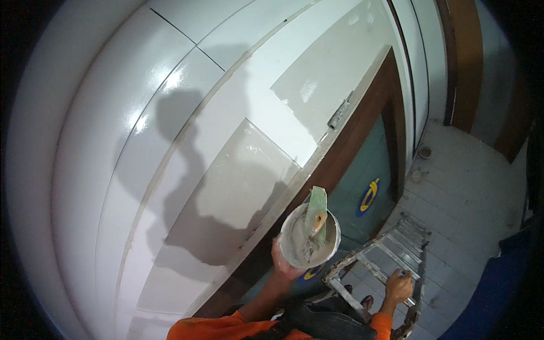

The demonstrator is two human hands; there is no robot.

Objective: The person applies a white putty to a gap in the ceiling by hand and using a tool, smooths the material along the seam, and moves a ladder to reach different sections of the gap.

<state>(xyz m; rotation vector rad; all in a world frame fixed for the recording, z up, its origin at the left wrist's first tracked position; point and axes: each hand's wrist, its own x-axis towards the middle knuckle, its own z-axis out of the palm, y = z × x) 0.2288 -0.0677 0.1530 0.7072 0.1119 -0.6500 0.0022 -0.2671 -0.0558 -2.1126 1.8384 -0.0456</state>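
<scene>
My left hand (pixel 286 265) cups a round white bucket (pixel 290 229) from below and the side, holding it up near the door frame. Inside the bucket lies pale grey paste, like filler. A putty knife (pixel 317 205) with a green blade and a short handle rests in it, its blade sticking out over the far rim. Lower right, my right hand (pixel 399 286) is closed, its fingers wrapped on a metal ladder (pixel 381 249). The ladder is spattered with dried paste.
A white wall (pixel 260 96) with grey filled patches (pixel 232 181) rises on the left, crossed by my shadow. Beside it is a brown-framed door (pixel 371 133) with glass and a metal closer (pixel 340 113). Below lies the tiled floor (pixel 453 192) with a small pot (pixel 425 152).
</scene>
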